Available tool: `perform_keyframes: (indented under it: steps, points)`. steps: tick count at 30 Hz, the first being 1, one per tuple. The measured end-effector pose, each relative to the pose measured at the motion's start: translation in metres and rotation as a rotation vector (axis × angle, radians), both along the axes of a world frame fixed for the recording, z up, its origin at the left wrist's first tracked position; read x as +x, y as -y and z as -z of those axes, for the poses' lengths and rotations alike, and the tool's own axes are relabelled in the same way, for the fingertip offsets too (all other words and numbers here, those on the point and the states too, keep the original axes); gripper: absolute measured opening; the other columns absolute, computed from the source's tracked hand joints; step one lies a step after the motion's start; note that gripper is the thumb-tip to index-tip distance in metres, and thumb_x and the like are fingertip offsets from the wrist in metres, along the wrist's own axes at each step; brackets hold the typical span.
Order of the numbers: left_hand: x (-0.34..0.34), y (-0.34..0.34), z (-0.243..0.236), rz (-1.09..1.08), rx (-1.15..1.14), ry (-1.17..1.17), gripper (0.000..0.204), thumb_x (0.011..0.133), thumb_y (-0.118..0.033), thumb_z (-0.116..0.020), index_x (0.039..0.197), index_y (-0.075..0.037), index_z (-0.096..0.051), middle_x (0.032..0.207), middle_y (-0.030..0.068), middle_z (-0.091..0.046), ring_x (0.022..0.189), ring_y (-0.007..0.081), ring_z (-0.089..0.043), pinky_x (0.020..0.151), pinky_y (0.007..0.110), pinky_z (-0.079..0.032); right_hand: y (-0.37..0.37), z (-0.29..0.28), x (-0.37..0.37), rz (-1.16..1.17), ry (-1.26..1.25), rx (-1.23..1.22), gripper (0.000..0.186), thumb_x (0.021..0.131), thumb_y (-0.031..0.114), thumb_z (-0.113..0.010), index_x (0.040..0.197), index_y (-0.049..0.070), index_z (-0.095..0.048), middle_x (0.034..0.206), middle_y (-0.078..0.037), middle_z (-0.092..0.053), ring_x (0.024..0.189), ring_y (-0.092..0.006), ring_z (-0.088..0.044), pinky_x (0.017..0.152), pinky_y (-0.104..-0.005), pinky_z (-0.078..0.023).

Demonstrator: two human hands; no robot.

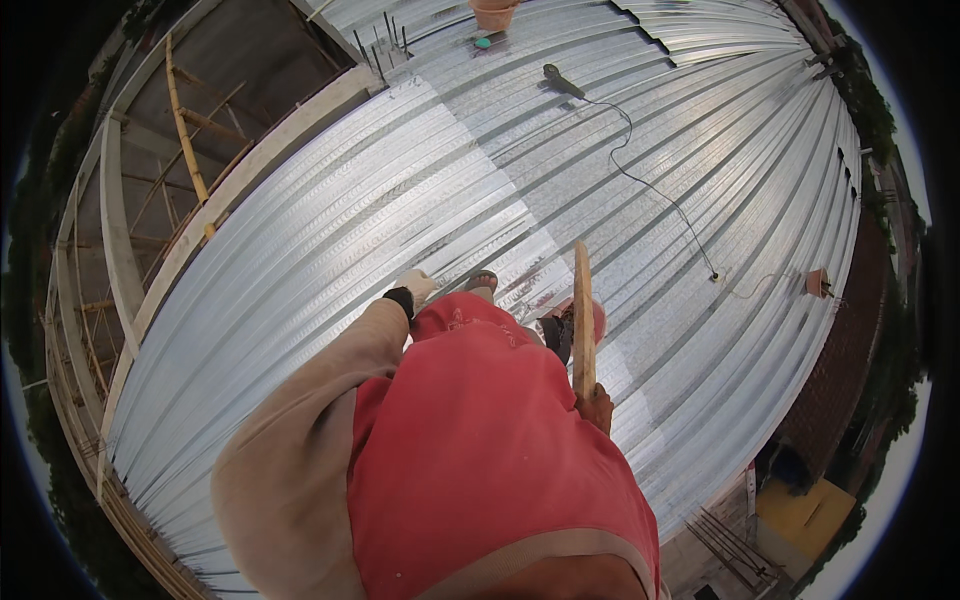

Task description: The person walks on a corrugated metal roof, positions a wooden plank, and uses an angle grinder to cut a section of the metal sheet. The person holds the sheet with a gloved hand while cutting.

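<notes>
My right hand [597, 408], beside my right hip, is closed around the lower end of a wooden strip [583, 320]. The strip is long and pale, stands nearly upright in view and tapers at its top end. My left hand [415, 287], below a dark wristband [401, 300], is low over the metal roof sheets [380, 200], beside my left foot [482, 281]. Glare washes out its fingers, so I cannot make out their shape or anything in them. Ribbed silvery sheets lie under both feet; the left part is brighter than the right.
A dark corded power tool [563, 82] lies ahead, its cable [655, 188] trailing right to a connector. Orange buckets [493, 14] stand far ahead and at the right edge [818, 283]. On the left, past the concrete beam [250, 160], is an open drop with bamboo poles [185, 130].
</notes>
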State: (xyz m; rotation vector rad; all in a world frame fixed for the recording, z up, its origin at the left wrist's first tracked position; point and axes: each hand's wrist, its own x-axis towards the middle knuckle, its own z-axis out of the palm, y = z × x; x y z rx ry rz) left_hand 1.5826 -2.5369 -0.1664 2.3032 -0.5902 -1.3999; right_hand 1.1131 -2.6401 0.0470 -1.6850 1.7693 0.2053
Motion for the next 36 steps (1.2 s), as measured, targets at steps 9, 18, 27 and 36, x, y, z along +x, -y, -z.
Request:
perform_keyframes:
  steps: [9,18,27,36]
  points:
    - [0.087,0.262,-0.064,-0.082,-0.323,0.151,0.051,0.094,-0.037,-0.067,0.124,0.003,-0.076,0.094,0.0171,-0.079,0.083,0.0267,-0.076,0.077,0.042,-0.060,0.166,-0.014,0.024,-0.094,-0.027,-0.009,0.044,0.091,0.032,-0.081,0.109,-0.005,-0.066,0.104,-0.037,-0.075,0.102,-0.0575,-0.073,0.088,-0.0622,-0.056]
    - [0.030,0.269,0.005,-0.337,0.035,0.066,0.047,0.092,-0.035,-0.066,0.117,0.003,-0.080,0.106,0.0267,-0.079,0.100,0.0371,-0.076,0.090,0.047,-0.059,0.409,-0.013,0.060,-0.435,-0.049,0.045,0.049,0.089,0.034,-0.083,0.113,-0.004,-0.064,0.105,-0.036,-0.076,0.106,-0.0574,-0.072,0.088,-0.0614,-0.057]
    - [-0.080,0.320,0.017,-0.578,0.134,0.088,0.046,0.091,-0.039,-0.065,0.102,0.002,-0.083,0.093,0.0225,-0.081,0.094,0.0362,-0.081,0.087,0.048,-0.061,0.667,-0.018,0.124,-0.829,0.008,0.125,0.057,0.086,0.025,-0.090,0.127,-0.003,-0.062,0.112,-0.033,-0.077,0.111,-0.0535,-0.073,0.090,-0.0575,-0.060]
    - [-0.050,0.463,0.012,-0.791,-0.097,0.066,0.059,0.092,-0.040,-0.067,0.128,0.006,-0.074,0.105,0.0217,-0.080,0.085,0.0311,-0.077,0.084,0.045,-0.060,0.812,0.019,0.267,-1.142,-0.030,0.080,0.084,0.086,0.028,-0.090,0.151,-0.012,-0.055,0.119,-0.036,-0.076,0.114,-0.0500,-0.076,0.095,-0.0513,-0.062]
